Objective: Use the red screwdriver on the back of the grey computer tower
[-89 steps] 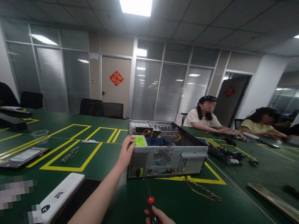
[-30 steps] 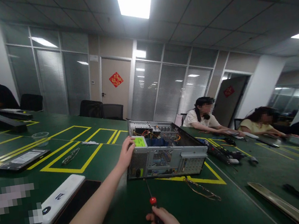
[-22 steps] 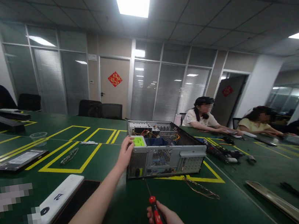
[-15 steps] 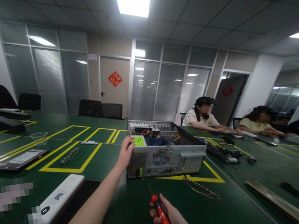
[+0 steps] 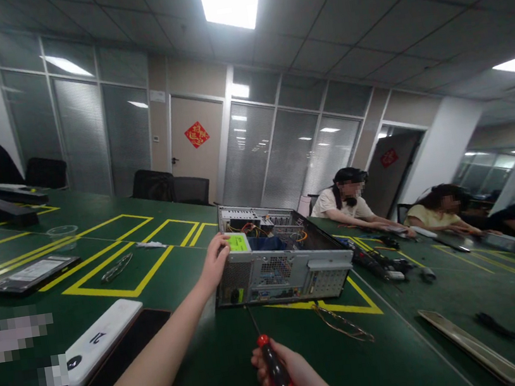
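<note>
A desktop computer case (image 5: 297, 270) lies open on the green table, its rear panel facing me. My left hand (image 5: 214, 264) grips its near left corner, fingers over the top edge beside a power supply with a yellow-green label (image 5: 238, 243). In my right hand (image 5: 292, 370) is a red and black screwdriver (image 5: 276, 369), held from below. Its thin shaft points up toward the lower left of the rear panel; I cannot tell whether the tip touches. Wires and boards show inside the case. A thin loop of wire (image 5: 343, 325) lies just in front of it.
A white power bank (image 5: 106, 342) and a dark phone (image 5: 122, 356) lie left of my forearm, with a hard drive (image 5: 32, 274) beyond. Dark cables (image 5: 377, 259) and a long metal strip (image 5: 470, 342) are on the right. Other people (image 5: 348, 202) sit around the table.
The screwdriver handle has turned in my right hand, showing more black now. My right hand has shifted slightly left. My left hand keeps its place on the case.
</note>
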Tool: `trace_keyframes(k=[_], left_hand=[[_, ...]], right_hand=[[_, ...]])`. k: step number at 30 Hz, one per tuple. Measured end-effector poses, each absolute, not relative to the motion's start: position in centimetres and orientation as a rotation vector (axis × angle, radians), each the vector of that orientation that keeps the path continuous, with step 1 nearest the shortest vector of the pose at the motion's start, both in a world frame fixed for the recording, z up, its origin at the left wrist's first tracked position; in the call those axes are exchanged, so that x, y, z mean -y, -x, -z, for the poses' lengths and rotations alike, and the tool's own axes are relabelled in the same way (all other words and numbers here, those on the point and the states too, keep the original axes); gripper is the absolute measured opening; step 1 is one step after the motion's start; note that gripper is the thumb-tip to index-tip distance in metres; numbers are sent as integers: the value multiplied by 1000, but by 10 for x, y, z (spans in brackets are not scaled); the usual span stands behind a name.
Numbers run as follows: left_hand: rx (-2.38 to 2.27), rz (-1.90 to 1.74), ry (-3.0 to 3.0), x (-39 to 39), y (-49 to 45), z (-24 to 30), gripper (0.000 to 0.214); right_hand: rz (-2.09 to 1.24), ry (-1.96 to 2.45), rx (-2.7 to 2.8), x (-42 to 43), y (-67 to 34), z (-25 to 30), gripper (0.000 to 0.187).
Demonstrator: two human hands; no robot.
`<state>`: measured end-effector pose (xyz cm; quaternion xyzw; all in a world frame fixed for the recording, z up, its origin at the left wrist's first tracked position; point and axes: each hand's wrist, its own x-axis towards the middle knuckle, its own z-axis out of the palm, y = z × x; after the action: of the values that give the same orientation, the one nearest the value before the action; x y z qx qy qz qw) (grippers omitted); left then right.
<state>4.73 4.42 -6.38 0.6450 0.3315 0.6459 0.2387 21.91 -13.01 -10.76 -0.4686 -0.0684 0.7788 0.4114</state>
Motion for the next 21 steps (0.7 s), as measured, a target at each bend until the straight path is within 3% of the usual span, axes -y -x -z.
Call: trace_keyframes(k=[4,10,21], left_hand=[[-914,-1761,-1773,-44,-47,64,12],[-933,-1754,-1779,-46,-47,65,12],[-930,-1759,-1783,-43,-47,63,12]], right_hand=[[-1985,1149,176,130,-223,106,43],[-2026,1178,181,132,-221,100,34],[-1941,1219,260,132,-219,109,37]])
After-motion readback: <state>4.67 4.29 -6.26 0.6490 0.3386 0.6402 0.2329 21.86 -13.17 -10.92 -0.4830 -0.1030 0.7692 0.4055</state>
